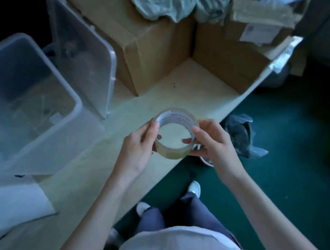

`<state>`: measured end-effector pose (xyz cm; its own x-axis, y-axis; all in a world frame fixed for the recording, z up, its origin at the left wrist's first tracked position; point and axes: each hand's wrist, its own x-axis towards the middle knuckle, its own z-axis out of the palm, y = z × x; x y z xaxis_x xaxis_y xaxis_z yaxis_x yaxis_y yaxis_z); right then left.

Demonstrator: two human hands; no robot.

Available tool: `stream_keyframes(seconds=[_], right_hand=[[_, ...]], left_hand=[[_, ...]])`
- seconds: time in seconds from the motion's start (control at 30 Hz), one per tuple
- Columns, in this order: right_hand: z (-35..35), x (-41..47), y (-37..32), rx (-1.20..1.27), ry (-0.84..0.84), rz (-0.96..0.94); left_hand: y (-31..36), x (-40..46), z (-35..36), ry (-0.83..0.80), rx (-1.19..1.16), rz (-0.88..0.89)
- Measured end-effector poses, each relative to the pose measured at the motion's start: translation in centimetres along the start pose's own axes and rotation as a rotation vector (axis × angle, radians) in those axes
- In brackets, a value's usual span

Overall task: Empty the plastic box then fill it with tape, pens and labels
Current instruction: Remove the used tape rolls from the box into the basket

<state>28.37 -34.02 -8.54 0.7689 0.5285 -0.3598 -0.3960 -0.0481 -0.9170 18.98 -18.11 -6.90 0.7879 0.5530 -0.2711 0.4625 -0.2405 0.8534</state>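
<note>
A roll of clear tape (172, 151) is held above the front edge of the pale table (98, 170). My left hand (137, 148) grips its left side, thumb on the rim and fingertips inside the core. My right hand (215, 144) grips its right side the same way. The clear plastic box (73, 113) stands at the left on the table; I cannot make out anything inside it. Its clear lid (82, 55) leans upright behind it against a cardboard box.
Two cardboard boxes (147, 47) (228, 56) stand at the back of the table, with crumpled pale cloth (163, 0) on top. White sheets (13, 206) lie at the front left. A crumpled plastic bag (242, 135) sits on the green floor to the right.
</note>
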Motion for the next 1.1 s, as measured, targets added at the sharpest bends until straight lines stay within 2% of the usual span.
stream_keyframes(seconds=[0.1,0.3,0.53,0.67,0.8,1.0,1.1], right_hand=[[-4.5,-0.3,0.7,0.033,0.108,0.044],[-11.6,-1.0,2.3,0.101,0.302,0.076],[-17.1,0.9,6.4,0.202,0.5,0.157],[-19.6,3.3,9.5,0.219,0.552,0.217],[-21.2,6.4,13.0,0.219,0.551,0.256],[-23.1,11.3,21.7,0.192,0.548,0.317],[-23.6,13.0,26.3,0.25,0.575,0.341]], left_hand=[[0.8,1.4,4.7,-0.127,0.035,0.012],[0.4,4.4,13.8,-0.378,-0.048,-0.056],[-2.2,8.0,23.0,-0.513,-0.132,-0.192],[-4.6,9.5,27.1,-0.479,-0.151,-0.269],[-7.8,11.3,30.5,-0.369,-0.144,-0.358],[-15.1,13.2,35.3,-0.236,-0.026,-0.385],[-18.1,14.0,37.2,-0.22,0.048,-0.38]])
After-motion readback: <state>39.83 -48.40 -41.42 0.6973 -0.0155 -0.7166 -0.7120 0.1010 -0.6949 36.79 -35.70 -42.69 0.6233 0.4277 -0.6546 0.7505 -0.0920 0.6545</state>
